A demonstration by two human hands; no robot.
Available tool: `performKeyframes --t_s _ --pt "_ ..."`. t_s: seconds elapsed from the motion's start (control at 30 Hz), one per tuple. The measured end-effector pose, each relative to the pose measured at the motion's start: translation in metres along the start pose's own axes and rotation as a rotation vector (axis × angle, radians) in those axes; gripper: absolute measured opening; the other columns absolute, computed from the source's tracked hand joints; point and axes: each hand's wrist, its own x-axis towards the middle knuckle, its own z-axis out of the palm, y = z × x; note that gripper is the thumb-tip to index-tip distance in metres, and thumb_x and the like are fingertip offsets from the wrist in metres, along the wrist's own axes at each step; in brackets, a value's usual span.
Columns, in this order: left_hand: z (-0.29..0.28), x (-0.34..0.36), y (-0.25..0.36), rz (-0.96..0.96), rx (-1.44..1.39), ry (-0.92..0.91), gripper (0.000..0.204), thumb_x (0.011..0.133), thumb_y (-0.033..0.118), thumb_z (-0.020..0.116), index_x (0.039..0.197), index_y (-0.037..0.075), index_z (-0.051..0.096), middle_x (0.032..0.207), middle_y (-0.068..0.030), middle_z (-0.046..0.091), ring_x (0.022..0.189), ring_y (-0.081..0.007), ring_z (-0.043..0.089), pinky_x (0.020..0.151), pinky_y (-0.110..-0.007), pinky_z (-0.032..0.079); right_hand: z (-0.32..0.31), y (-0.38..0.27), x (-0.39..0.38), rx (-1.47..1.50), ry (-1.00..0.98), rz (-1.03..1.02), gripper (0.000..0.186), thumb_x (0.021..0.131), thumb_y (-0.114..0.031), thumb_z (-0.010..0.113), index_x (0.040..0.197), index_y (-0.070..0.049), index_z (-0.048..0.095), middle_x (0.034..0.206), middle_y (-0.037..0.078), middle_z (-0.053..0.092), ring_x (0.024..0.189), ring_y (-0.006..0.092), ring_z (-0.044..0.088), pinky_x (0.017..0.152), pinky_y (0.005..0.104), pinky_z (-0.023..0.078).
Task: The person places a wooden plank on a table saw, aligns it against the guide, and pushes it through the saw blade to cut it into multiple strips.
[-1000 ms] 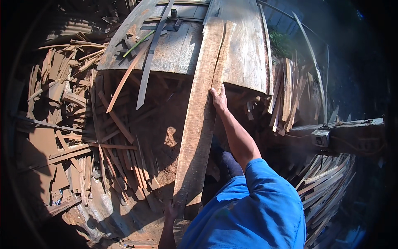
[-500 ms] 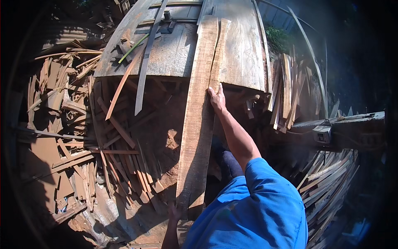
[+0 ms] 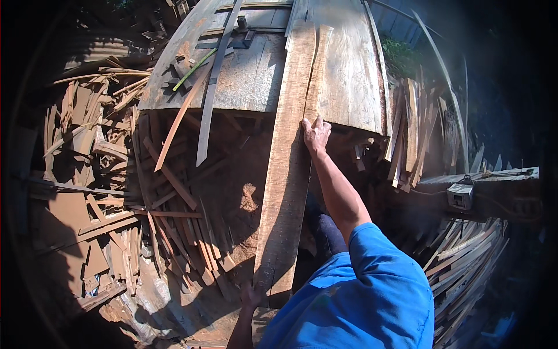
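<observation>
A long, rough-sawn wooden plank (image 3: pixel 285 157) runs from close to my body up onto the weathered wooden table (image 3: pixel 247 78). A narrow gap splits its far part lengthwise, with a slimmer strip on the right. My right hand (image 3: pixel 317 135) grips the plank's right side just short of the table's front edge, thumb and fingers bent over it. Low in the view, my left hand (image 3: pixel 250 295) holds the left edge at the near end. It lies in shadow, so its fingers show poorly.
On the table's left lie a dark metal strip (image 3: pixel 212 99), a thin reddish batten (image 3: pixel 182 119) and a green stick (image 3: pixel 195 70). Scrap wood (image 3: pixel 110 151) heaps up at the left, and thin offcuts (image 3: pixel 471 250) at the right. A small grey box (image 3: pixel 460 196) sits on a beam.
The plank and both hands have shifted slightly right in the view, and the plank slightly forward against the table. My right hand's fingers have bent a little more. The whole view has shifted slightly.
</observation>
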Motion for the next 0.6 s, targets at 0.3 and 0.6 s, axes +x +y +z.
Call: performKeyframes --t_s 0.3,0.6 --pt "-0.011 0.017 0.041 0.119 -0.106 0.042 0.062 0.089 0.056 0.062 0.113 -0.002 0.062 0.102 -0.0289 0.065 0.099 -0.0455 0.064 0.084 -0.050 0.049 -0.001 -0.016 0.024 -0.100 0.031 0.003 0.068 0.088 -0.050 0.062 0.137 -0.006 0.050 0.120 0.023 0.051 0.117 0.0402 0.048 0.098 0.0509 0.042" --pt "-0.014 0.035 0.076 0.003 0.078 -0.012 0.065 0.090 0.057 0.061 0.115 -0.003 0.058 0.102 -0.0288 0.066 0.101 -0.0474 0.063 0.084 -0.050 0.048 0.006 -0.024 0.057 -0.125 0.100 -0.041 0.061 0.087 -0.049 0.063 0.127 -0.004 0.057 0.118 0.022 0.053 0.113 0.0392 0.050 0.095 0.0493 0.042"
